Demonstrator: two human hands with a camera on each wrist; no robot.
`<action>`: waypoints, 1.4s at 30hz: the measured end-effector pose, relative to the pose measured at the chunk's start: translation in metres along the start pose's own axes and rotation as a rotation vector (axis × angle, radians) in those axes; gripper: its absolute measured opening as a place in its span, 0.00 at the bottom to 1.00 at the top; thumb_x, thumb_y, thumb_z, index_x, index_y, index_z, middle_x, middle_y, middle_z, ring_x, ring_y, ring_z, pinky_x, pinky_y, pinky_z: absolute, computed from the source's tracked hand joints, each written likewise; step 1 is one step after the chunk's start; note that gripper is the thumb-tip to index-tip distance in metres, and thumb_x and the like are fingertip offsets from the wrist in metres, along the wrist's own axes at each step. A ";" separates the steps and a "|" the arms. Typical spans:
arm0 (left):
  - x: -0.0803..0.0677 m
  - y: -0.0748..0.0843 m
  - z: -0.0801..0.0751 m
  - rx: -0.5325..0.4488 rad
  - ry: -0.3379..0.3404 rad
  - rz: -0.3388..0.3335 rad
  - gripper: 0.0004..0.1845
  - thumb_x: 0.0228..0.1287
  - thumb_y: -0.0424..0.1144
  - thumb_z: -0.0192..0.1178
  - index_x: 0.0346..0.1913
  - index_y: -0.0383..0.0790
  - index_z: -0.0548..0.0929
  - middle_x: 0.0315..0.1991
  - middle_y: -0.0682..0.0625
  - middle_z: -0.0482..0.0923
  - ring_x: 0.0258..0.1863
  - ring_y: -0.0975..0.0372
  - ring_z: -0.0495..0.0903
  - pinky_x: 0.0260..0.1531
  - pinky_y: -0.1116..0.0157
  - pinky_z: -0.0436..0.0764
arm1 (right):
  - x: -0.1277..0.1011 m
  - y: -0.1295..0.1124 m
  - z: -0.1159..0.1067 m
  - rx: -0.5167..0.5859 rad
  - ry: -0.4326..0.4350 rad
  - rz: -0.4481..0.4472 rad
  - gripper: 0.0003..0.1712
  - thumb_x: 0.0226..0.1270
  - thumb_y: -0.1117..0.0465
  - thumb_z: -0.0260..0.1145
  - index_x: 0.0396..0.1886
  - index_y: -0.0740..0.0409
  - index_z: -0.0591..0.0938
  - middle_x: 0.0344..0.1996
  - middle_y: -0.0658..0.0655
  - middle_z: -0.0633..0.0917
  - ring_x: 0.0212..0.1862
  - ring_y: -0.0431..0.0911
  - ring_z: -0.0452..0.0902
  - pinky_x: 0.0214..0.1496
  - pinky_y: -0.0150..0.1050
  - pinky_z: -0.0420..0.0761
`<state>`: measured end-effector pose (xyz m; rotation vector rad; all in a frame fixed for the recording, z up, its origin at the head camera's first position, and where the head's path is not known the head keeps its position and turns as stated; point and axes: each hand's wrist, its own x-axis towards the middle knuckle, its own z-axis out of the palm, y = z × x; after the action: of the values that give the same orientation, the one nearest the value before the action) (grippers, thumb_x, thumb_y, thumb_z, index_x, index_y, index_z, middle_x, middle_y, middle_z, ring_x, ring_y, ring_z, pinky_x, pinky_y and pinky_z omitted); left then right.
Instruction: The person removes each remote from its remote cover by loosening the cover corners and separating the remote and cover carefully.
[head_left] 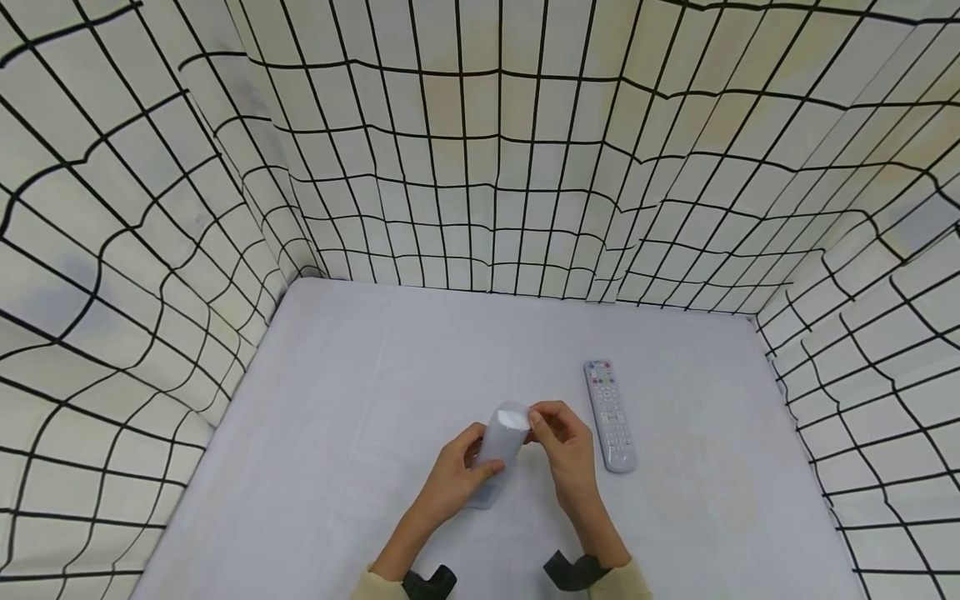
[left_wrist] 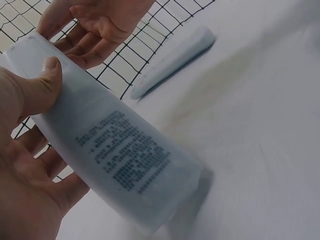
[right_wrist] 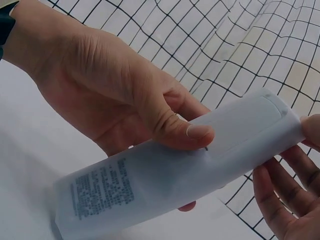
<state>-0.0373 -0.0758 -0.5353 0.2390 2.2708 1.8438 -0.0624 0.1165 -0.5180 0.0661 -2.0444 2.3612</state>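
Two hands meet over the near middle of the table (head_left: 360,367), both on one pale grey-white remote control (head_left: 501,446) held back side up. Left hand (head_left: 452,479) grips its lower half: thumb pressed across the back, fingers curled under the body. Right hand (head_left: 566,446) pinches the far upper end, thumb and fingertips closed on the corner by the battery cover.

Long axis runs from the near edge away toward the far edge, tilted up; lower end rests on or just above the cloth, upper end raised and leaning slightly right. In the right wrist view the outline of the battery cover shows at the raised end. A block of dark printed text sits on the lower half of the back; several lines, too blurred to read in either wrist view. No brand legible.

Second remote control (head_left: 610,414) lies flat, buttons up, just right of the right hand, apart from it. Its long axis also runs near-to-far, coloured buttons at the far end. Key markings too small to read.

White cloth covers the table. Black-grid fabric walls (head_left: 480,167) stand along the left, far and right edges.
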 end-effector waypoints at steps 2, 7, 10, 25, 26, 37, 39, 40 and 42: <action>0.001 0.000 0.001 -0.021 -0.001 -0.004 0.22 0.68 0.40 0.70 0.62 0.41 0.78 0.60 0.43 0.83 0.61 0.50 0.83 0.58 0.55 0.83 | 0.001 0.000 0.001 0.012 0.021 -0.017 0.11 0.76 0.64 0.66 0.49 0.70 0.81 0.37 0.49 0.86 0.36 0.41 0.83 0.41 0.35 0.86; 0.003 0.001 0.002 -0.048 -0.007 0.003 0.22 0.67 0.41 0.71 0.61 0.41 0.79 0.60 0.44 0.83 0.60 0.51 0.83 0.57 0.60 0.83 | 0.002 0.000 0.003 0.044 0.065 -0.044 0.11 0.77 0.66 0.65 0.48 0.73 0.80 0.33 0.49 0.85 0.33 0.40 0.82 0.39 0.34 0.86; 0.004 0.001 0.001 -0.057 -0.010 0.015 0.22 0.67 0.40 0.71 0.60 0.40 0.80 0.59 0.43 0.83 0.59 0.52 0.83 0.57 0.62 0.83 | 0.003 0.000 0.003 0.060 0.073 -0.039 0.12 0.77 0.65 0.64 0.48 0.73 0.79 0.32 0.48 0.85 0.33 0.40 0.82 0.39 0.34 0.86; 0.006 0.000 0.002 -0.080 -0.029 0.026 0.23 0.66 0.39 0.71 0.62 0.41 0.80 0.61 0.45 0.83 0.62 0.52 0.82 0.58 0.66 0.81 | 0.006 -0.001 0.004 0.118 0.071 0.041 0.13 0.78 0.61 0.65 0.48 0.69 0.79 0.30 0.48 0.84 0.31 0.38 0.79 0.32 0.32 0.81; 0.007 0.000 0.002 -0.076 -0.032 0.031 0.24 0.66 0.39 0.71 0.63 0.41 0.80 0.61 0.46 0.83 0.63 0.52 0.81 0.59 0.66 0.81 | 0.006 -0.001 0.004 0.120 0.071 0.046 0.13 0.78 0.61 0.65 0.48 0.68 0.79 0.30 0.48 0.84 0.31 0.38 0.79 0.32 0.32 0.80; 0.009 -0.002 0.003 -0.061 -0.036 0.055 0.23 0.67 0.40 0.71 0.62 0.41 0.80 0.60 0.46 0.84 0.61 0.54 0.82 0.58 0.66 0.80 | 0.006 -0.004 0.004 0.136 0.079 0.070 0.14 0.78 0.59 0.65 0.49 0.68 0.79 0.29 0.47 0.83 0.32 0.38 0.77 0.32 0.31 0.77; 0.009 -0.001 0.003 -0.067 -0.038 0.056 0.23 0.67 0.40 0.71 0.62 0.40 0.80 0.60 0.45 0.83 0.61 0.53 0.82 0.58 0.66 0.80 | 0.006 -0.004 0.005 0.141 0.081 0.074 0.13 0.78 0.59 0.65 0.48 0.67 0.79 0.29 0.47 0.83 0.32 0.38 0.77 0.32 0.31 0.76; 0.009 -0.002 0.003 -0.070 -0.040 0.059 0.23 0.67 0.40 0.70 0.62 0.40 0.80 0.61 0.45 0.83 0.62 0.53 0.82 0.58 0.66 0.80 | 0.006 -0.004 0.006 0.143 0.082 0.075 0.13 0.78 0.59 0.65 0.48 0.67 0.79 0.29 0.47 0.83 0.32 0.38 0.76 0.31 0.31 0.76; 0.009 -0.002 0.003 -0.077 -0.045 0.058 0.24 0.67 0.40 0.70 0.63 0.40 0.80 0.61 0.45 0.83 0.63 0.52 0.81 0.59 0.67 0.79 | 0.006 -0.004 0.006 0.148 0.083 0.083 0.13 0.78 0.59 0.65 0.48 0.67 0.79 0.28 0.46 0.83 0.31 0.38 0.76 0.31 0.31 0.75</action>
<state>-0.0450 -0.0709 -0.5383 0.3331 2.1807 1.9291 -0.0679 0.1109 -0.5126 -0.1151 -1.8694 2.5148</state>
